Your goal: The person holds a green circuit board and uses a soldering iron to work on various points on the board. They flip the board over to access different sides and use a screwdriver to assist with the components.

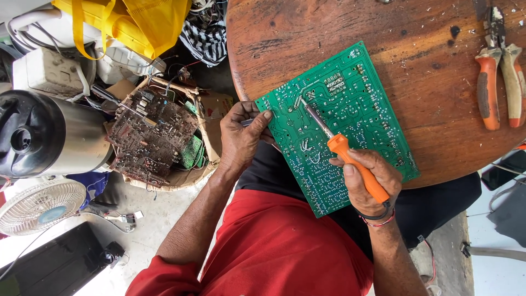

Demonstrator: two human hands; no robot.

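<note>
soldering iron tip on circuit board

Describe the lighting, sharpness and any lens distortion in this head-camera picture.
Head view: soft, even daylight, with only faint shadows under the right hand and soldering iron; the green circuit board is sharp, without glare; the wide lens bows the round table edge and stretches the corners.

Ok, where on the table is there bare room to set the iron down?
Bare wood lies on the table above the circuit board, and between board and pliers. The near edge is crowded by both hands; the floor left is packed with scrap boards.
</note>
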